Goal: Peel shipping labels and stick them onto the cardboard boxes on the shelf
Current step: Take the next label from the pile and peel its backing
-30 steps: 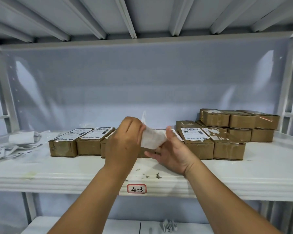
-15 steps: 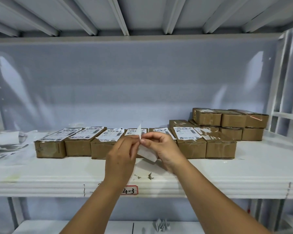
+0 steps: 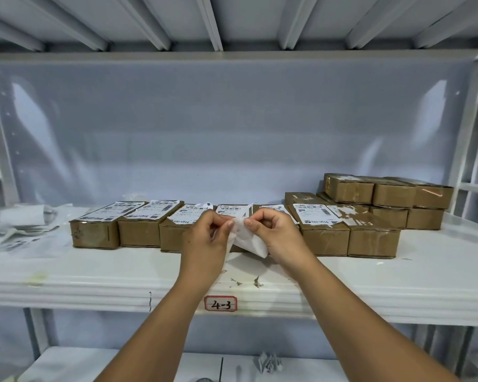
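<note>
A white shipping label (image 3: 248, 238) hangs between my two hands, just in front of the row of cardboard boxes (image 3: 141, 227) on the white shelf (image 3: 94, 271). My left hand (image 3: 207, 238) pinches the label's upper left edge. My right hand (image 3: 276, 235) pinches it from the right, fingertips almost touching the left ones. Several boxes in the row carry white labels on their tops. The box at the row's right end (image 3: 373, 238) shows only torn paper remains. The boxes right behind my hands are partly hidden.
More brown boxes (image 3: 387, 194) are stacked at the back right. Loose white papers (image 3: 14, 227) lie at the shelf's left end. A red-framed tag "4-3" (image 3: 220, 303) marks the shelf's front edge. Crumpled paper (image 3: 268, 362) lies on the lower shelf.
Both hands have come lower and closer together on the label, which now hangs folded between the fingertips. The view has shifted, so the boxes sit further right in frame.
</note>
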